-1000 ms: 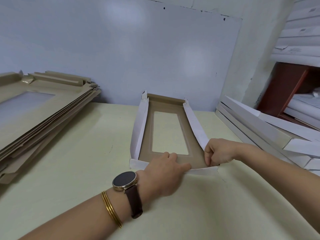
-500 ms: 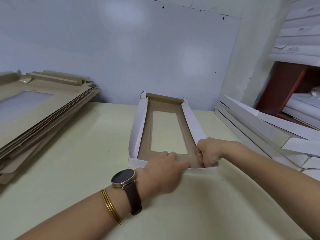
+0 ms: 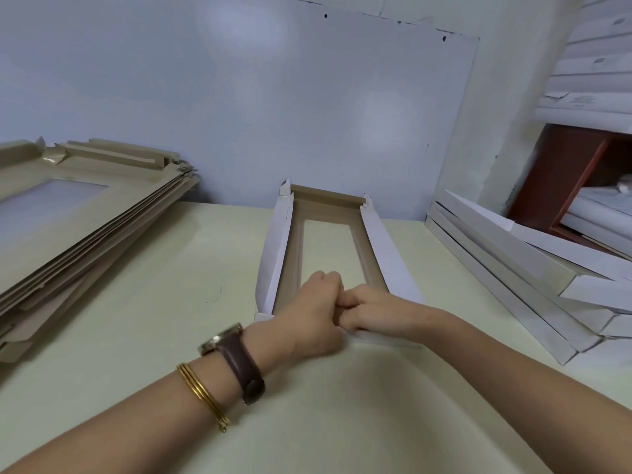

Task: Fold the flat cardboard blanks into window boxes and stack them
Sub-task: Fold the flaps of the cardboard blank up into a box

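Your left hand [image 3: 314,313] and right hand [image 3: 371,311] touch mid-frame, fingers curled tight over the near end wall of the long brown-and-white cardboard window box [image 3: 383,254]. The box lies on the pale yellow table [image 3: 136,302], pointing away from you.

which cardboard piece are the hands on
The half-folded box in the middle, side walls raised, left hand and right hand at its near end. Flat blanks lie piled left, finished boxes right.

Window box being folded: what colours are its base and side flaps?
The window box has a tan-brown base and white side flaps; head view.
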Demonstrator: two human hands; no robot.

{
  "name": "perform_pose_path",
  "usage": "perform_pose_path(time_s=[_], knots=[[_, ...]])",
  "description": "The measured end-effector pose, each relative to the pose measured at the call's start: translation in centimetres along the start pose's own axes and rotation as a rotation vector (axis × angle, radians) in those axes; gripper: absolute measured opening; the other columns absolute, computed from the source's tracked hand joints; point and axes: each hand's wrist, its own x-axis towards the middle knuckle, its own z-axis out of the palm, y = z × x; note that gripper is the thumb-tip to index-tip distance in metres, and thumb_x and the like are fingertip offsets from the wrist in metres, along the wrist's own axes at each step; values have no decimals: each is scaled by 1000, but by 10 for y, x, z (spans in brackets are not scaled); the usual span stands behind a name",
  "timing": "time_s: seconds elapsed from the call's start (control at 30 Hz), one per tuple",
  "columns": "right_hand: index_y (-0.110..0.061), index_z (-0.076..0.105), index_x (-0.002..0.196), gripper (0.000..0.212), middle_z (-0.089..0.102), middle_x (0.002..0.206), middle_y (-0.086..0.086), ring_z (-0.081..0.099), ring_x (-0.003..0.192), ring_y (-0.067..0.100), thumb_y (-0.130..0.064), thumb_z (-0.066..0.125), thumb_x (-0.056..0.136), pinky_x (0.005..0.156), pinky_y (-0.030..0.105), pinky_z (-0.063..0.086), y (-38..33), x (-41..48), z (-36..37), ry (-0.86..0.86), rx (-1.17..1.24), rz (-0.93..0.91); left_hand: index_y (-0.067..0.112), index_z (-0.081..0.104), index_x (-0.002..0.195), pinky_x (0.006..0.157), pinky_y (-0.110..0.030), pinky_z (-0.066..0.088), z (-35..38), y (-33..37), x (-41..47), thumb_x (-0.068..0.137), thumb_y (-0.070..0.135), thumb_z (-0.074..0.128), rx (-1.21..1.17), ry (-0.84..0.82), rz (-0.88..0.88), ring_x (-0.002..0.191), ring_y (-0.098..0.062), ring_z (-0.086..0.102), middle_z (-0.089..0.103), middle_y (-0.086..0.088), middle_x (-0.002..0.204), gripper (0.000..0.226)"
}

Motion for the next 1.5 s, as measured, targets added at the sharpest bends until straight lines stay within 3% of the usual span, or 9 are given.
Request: perform_pose_path(time_s=[0.17, 0.27, 0.4, 0.53, 0.7, 0.87, 1.0, 1.17, 1.5], knots=[[-32, 67, 90, 28, 51, 67, -11, 45, 56, 4, -6, 59, 82, 59, 22, 40, 16, 1, 7, 12, -95, -121, 22, 53, 76, 64, -23, 43, -42, -14, 8, 76, 1, 64, -235, 28, -165, 74, -14, 52, 53, 4, 80, 24], [-38, 66, 101, 32, 57, 80, -10, 50, 71, 5, -11, 55, 87, 69, 23, 45, 18, 3, 11, 13, -218, -193, 18, 54, 81, 62, -25, 40, -62, -36, 15, 76, 11, 66, 69, 209, -341, 88, -23, 54, 51, 1, 87, 14], [-26, 61, 115, 35, 48, 92, -7, 48, 91, 9, -9, 42, 91, 86, 32, 42, 17, 5, 13, -39, -400, -182, 14, 44, 88, 64, -30, 40, -69, -62, 16, 73, 37, 78, 286, 70, -545, 90, -27, 49, 42, -6, 100, 44], [-13, 56, 104, 27, 45, 98, 3, 49, 94, 28, -4, 38, 86, 88, 45, 45, 10, 5, 16, -65, -486, -164, 19, 38, 77, 50, -26, 35, -62, -71, 16, 68, 39, 82, 284, -58, -578, 74, -18, 51, 50, 0, 84, 49], [-5, 50, 87, 13, 49, 93, 17, 49, 89, 35, 2, 40, 81, 72, 41, 39, 6, 7, 16, -52, -484, -169, 14, 41, 79, 48, -23, 44, -60, -63, 18, 62, 30, 86, 200, -76, -624, 63, -18, 59, 55, -4, 83, 51], [-5, 55, 98, 22, 50, 95, 18, 49, 90, 36, 1, 40, 82, 75, 46, 43, 7, 7, 16, -56, -469, -178, 9, 44, 93, 56, -26, 53, -61, -55, 20, 68, 14, 77, 155, -150, -637, 59, -20, 58, 56, -8, 86, 42], [-25, 53, 112, 40, 42, 91, -2, 46, 93, 26, -2, 38, 83, 87, 48, 44, 6, 7, 16, -116, -502, -155, 4, 53, 91, 51, -23, 48, -62, -55, 20, 69, 1, 66, 143, -207, -632, 57, -23, 58, 60, -12, 80, 26], [-29, 47, 133, 57, 38, 85, -5, 44, 88, 22, 0, 42, 83, 81, 42, 43, -7, 13, 18, -181, -586, -153, 3, 53, 82, 64, -29, 51, -63, -55, 23, 66, -9, 62, 96, -270, -620, 60, -26, 58, 54, -12, 71, 22], [-25, 50, 133, 58, 39, 77, -10, 40, 81, 19, 4, 42, 82, 60, 23, 31, -8, 20, 16, -197, -565, -186, -1, 69, 88, 47, -18, 49, -68, -55, 15, 72, -10, 60, -36, -303, -622, 60, -19, 57, 58, -10, 76, 21]])
